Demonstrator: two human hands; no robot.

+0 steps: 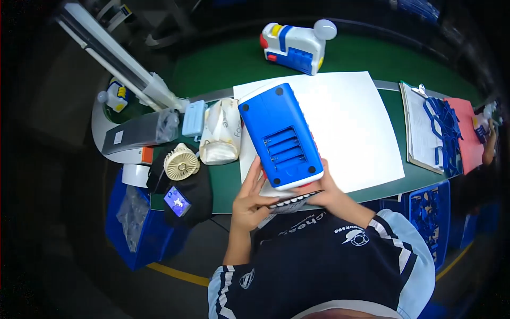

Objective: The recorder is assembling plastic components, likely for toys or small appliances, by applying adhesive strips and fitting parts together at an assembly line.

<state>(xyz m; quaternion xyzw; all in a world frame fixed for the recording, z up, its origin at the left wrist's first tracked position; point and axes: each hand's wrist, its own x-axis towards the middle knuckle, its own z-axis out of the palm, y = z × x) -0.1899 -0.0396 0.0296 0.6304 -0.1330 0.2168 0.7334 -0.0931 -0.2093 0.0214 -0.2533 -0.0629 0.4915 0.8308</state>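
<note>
I hold a blue plastic toy housing (280, 134) with its underside up, showing an open ribbed battery bay and black rubber feet at the corners. My left hand (249, 199) grips its near left corner. My right hand (325, 189) holds the near right corner and the underside. A dark strip with pale markings (294, 202) lies between my two hands, just under the housing's near edge. The housing hovers over a large white sheet (350, 122) on the green work surface (228, 64).
A finished white, blue and red toy (295, 45) stands at the far edge. Left of the sheet lie a white bag (220, 133), a small cream fan (181, 162), a phone (177, 201) and a grey box (139, 133). Blue plastic parts (443, 127) and a clipboard (419, 127) sit right. Blue crates (139, 223) stand below.
</note>
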